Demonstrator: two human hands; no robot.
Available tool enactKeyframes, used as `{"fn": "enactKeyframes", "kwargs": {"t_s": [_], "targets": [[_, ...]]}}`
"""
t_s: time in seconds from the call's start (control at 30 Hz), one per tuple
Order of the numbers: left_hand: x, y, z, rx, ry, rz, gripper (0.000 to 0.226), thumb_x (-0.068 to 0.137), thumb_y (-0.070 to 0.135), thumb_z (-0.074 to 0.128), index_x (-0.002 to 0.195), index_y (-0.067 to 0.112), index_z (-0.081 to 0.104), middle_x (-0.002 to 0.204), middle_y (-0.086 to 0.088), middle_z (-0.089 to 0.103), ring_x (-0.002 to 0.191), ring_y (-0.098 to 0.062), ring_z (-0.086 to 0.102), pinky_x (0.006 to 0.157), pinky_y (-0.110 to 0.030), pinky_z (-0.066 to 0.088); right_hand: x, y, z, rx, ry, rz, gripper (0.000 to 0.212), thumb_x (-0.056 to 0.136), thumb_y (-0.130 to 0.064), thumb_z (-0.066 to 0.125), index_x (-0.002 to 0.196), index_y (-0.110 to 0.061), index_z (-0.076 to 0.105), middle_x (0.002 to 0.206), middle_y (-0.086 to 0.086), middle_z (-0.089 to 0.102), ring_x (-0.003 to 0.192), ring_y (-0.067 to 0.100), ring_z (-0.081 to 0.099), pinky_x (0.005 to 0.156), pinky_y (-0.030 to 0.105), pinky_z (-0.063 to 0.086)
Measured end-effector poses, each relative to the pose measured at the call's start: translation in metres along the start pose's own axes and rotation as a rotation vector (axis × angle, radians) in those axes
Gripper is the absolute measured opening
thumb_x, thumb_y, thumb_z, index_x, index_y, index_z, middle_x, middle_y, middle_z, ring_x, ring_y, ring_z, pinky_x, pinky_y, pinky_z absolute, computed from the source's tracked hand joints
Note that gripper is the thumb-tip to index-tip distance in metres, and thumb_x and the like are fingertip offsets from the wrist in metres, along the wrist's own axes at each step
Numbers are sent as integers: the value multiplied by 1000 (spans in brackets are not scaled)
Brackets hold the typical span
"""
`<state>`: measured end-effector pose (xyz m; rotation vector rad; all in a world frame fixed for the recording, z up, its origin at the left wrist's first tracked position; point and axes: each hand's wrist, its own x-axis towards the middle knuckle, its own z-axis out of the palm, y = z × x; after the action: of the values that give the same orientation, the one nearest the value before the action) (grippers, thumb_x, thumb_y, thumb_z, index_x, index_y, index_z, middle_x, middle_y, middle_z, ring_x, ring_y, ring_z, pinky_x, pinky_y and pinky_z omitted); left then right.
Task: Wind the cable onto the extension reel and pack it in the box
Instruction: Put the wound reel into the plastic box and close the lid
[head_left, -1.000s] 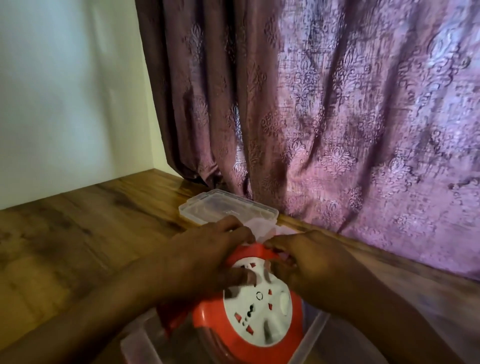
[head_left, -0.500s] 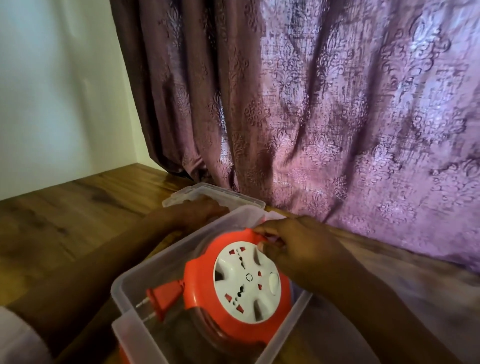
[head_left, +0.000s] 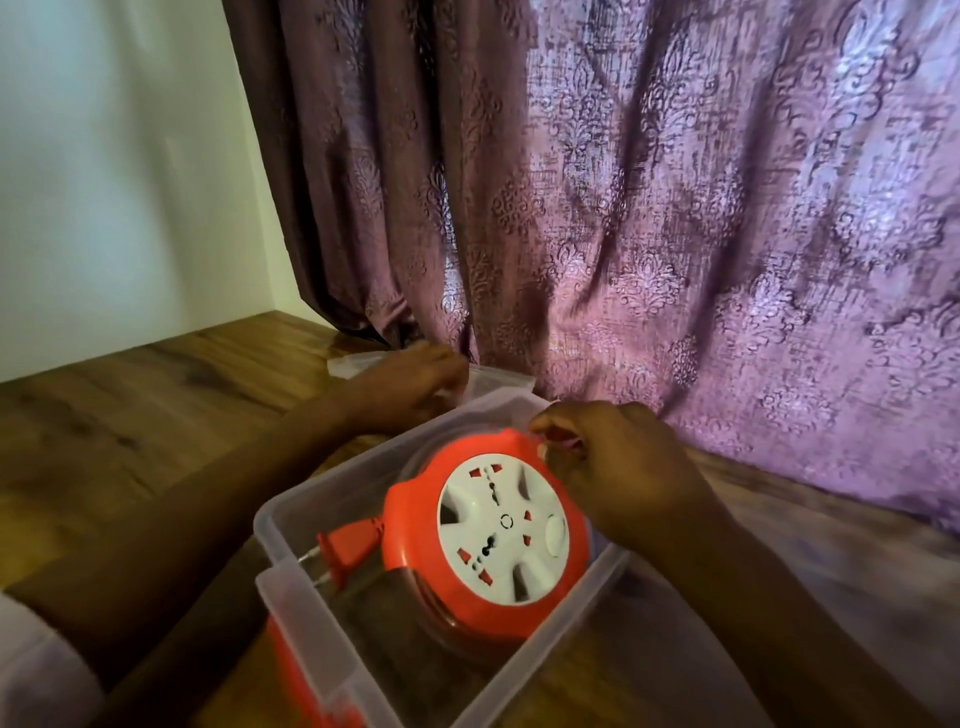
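sitting inside the clear plastic box (head_left: 291, 525), the orange extension reel (head_left: 483, 540) lies tilted with its white socket face (head_left: 503, 527) up and toward the camera, filling the box's 1 o'clock half. its orange plug (head_left: 349, 552) sticks out at the reel's 9 o'clock, prongs pointing toward the box's left wall; no loose cable shows, so the winding looks done and the packing step is in hand.

the right hand (head_left: 618, 467) rests on the reel's rim at 1 o'clock, fingertips (head_left: 543, 427) pinched narrowly at the orange edge; whether they hold the rim or something small beside it cannot be told. the left hand (head_left: 415, 384) reaches past the box's far wall at 11 o'clock and lies on the clear lid (head_left: 496, 376), which rests on the desk (head_left: 130, 415) against the purple curtain (head_left: 649, 208). its grip is hidden by the back of the hand, so whether it has closed on the lid cannot be told.

judging from this, the next move calls for settling the reel flat so nothing stands above the rim, tucking the plug clear of the wall, then bringing the lid over and pressing it down evenly. an orange piece (head_left: 291, 670) shows at the box's near 7 o'clock corner, probably a latch.
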<state>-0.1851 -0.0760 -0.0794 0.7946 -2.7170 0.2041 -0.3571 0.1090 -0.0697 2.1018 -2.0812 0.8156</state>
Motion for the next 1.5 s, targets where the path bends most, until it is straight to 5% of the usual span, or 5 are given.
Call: {"fn": "enactKeyframes", "kwargs": {"t_s": [0.53,0.7,0.97,1.17,1.5], "targets": [[7,37,-146,-63,598,13,27,104,23,37,121,3,43,91,-12,64,73,-28,62,59,-31,47,4,13,1,152,411,162,42,90,-23,56,131,-23,48,127,4,61,107,28,61,93,41,47],[28,48,-173,54,749,-11,34,105,24,35,129,5,48,118,-18,61,100,-31,61,83,-34,52,7,14,-1,509,616,182,39,96,-30,47,133,-23,40,135,1,52,110,22,59,94,40,48],[51,63,-145,-72,272,-232,21,97,5,43,101,-3,62,96,-29,66,75,-38,64,48,-27,36,10,2,-24,1128,652,248,48,88,-59,32,120,-30,52,119,-2,63,102,17,65,81,34,53],[54,64,-67,-257,-41,-303,26,96,5,43,75,14,55,75,-5,57,80,-22,52,55,-22,38,14,25,-25,635,459,352,14,79,-25,62,93,-28,65,84,-16,66,69,-6,60,56,16,43],[28,72,-78,-296,-215,-208,30,95,38,58,119,22,67,113,0,70,98,-16,63,81,-26,51,16,41,-9,480,417,358,25,76,-3,53,82,-23,67,81,-22,62,76,-8,52,65,22,40]]}}
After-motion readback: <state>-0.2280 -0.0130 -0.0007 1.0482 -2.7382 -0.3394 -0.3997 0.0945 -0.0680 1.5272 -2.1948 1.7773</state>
